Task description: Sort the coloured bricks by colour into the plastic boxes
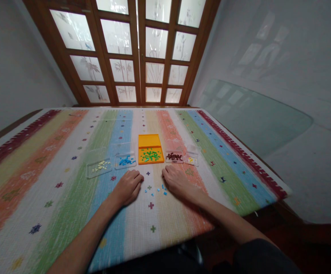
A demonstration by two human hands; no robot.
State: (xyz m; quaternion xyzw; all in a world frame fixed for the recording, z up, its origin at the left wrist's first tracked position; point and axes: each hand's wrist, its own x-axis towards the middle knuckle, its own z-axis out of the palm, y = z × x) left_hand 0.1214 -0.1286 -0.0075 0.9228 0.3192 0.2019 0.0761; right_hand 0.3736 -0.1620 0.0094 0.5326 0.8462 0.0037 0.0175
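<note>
My left hand (129,186) rests on the striped cloth with its fingers curled in. Across from it lies my right hand (177,182), also closed, its knuckles toward the boxes. Whatever either hand may hold is hidden. Several small blue pieces (164,193) are scattered on the cloth between the hands, closest to the right one. Just beyond the hands stands an open orange box (149,140) holding small green pieces (151,155). On its left, a clear box holds blue pieces (126,160); on its right, another holds dark brown pieces (174,156).
A clear box (91,173) with pale cream pieces stands at the far left of the row. At the right end is a small clear box (196,161) with yellow pieces. The striped tablecloth (71,194) covers the table. Glazed wooden doors (139,76) stand behind, with a wall at right.
</note>
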